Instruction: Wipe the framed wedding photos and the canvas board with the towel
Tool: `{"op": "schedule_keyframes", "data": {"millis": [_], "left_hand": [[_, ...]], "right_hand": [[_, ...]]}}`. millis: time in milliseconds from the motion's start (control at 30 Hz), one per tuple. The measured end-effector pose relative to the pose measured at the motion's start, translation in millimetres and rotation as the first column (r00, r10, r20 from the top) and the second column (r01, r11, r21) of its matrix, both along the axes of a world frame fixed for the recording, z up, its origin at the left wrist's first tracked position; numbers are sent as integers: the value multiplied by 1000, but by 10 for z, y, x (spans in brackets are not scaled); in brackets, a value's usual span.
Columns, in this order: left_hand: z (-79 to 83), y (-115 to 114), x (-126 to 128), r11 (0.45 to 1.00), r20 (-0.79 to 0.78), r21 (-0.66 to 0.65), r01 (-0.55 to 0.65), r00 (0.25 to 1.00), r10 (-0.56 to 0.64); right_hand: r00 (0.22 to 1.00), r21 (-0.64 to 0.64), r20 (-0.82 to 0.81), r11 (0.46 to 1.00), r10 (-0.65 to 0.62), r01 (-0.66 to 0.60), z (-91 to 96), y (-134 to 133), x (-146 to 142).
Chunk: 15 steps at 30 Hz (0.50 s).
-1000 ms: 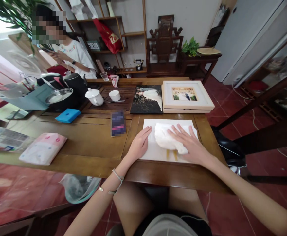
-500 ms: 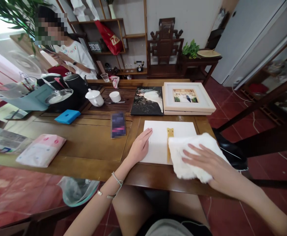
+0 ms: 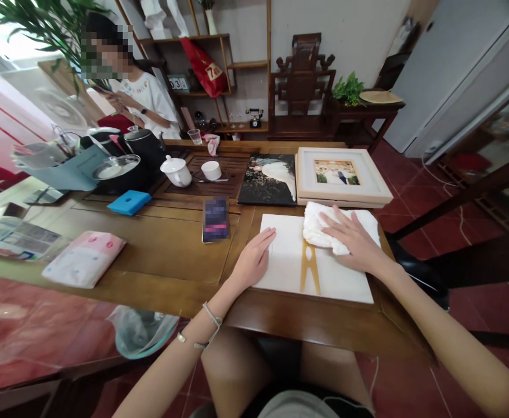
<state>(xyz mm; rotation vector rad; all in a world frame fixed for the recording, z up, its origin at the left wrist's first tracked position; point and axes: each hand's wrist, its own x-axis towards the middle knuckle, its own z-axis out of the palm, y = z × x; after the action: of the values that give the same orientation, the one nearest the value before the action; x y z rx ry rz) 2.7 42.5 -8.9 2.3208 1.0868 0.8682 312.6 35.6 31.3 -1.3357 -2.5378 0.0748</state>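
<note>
A white flat board (image 3: 336, 284) lies on the table near its front edge. On it is a gold-coloured forked piece (image 3: 310, 273), like a frame's easel stand, its upper end hidden under a white cloth (image 3: 324, 229). My left hand (image 3: 254, 258) rests on the board's left edge with fingers stretched out, holding nothing. With fingers spread, my right hand (image 3: 352, 238) lies flat on the cloth, pressing it against the board's far right part. The cloth is bunched and reaches past the board's far edge.
Behind the board are a dark wedding photo panel (image 3: 268, 180) and stacked white framed pictures (image 3: 345, 194). A phone (image 3: 216, 219), a tissue pack (image 3: 84, 258), a blue box (image 3: 129, 202) and a teapot (image 3: 176, 171) stand leftward. A person (image 3: 150, 98) sits across the table.
My right hand has moved the cloth away from me, to the board's far side. The lower half of the gold piece and the near right corner now show. My left hand stays put.
</note>
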Motion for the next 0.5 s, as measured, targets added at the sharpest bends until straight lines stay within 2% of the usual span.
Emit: {"op": "schedule_keyframes", "data": {"millis": [100, 267, 333, 400, 500], "left_hand": [[-11, 3, -1, 1000, 3, 1, -3, 1000, 3], [-44, 7, -3, 1000, 19, 18, 8, 1000, -9], [-47, 6, -2, 1000, 23, 26, 12, 1000, -12], [-43, 5, -2, 1000, 20, 27, 10, 1000, -10], [-33, 3, -2, 1000, 8, 23, 3, 1000, -3]], "right_hand": [[997, -13, 3, 997, 77, -77, -9, -186, -3], [986, -68, 55, 985, 160, -156, 98, -942, -118], [978, -93, 69, 978, 195, -188, 141, -1169, -149], [972, -103, 69, 971, 223, -216, 153, -1246, -146], [977, -109, 61, 974, 205, -198, 116, -1060, -95]]}}
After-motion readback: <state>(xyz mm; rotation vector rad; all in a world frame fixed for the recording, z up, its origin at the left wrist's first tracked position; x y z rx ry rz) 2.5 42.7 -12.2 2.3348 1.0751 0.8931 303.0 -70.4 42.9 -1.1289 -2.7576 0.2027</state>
